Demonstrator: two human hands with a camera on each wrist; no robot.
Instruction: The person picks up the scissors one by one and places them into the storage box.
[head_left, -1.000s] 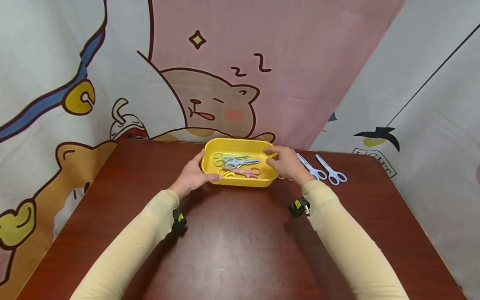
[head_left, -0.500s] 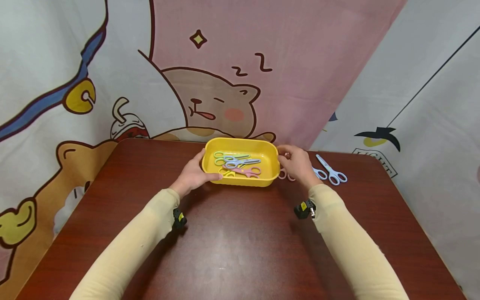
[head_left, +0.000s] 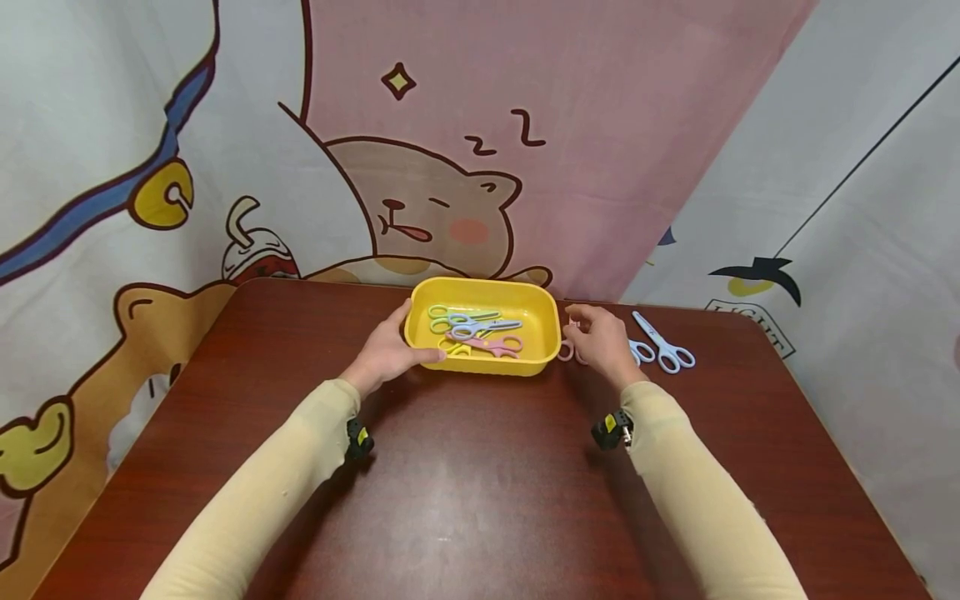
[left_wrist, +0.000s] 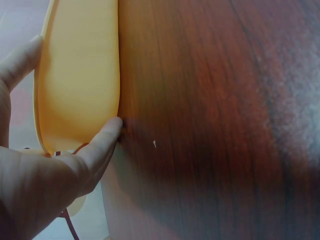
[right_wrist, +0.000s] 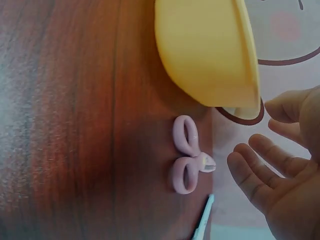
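The left hand [head_left: 386,350] grasped the yellow tray [head_left: 483,365] at one end, thumb on the near rim, probably to steady it; pastel scissors [head_left: 491,326] lay inside, just right of that grip. The right hand [head_left: 602,340] held nothing — fingers loosely parted near the pink scissors [right_wrist: 196,156], seemingly laid within easy reach — with light-blue scissors [head_left: 658,340] farther right. Just beyond both hands, the wooden table [head_left: 450,500] ended at a printed curtain [head_left: 585,167]; on their near side, its surface stretched wide.
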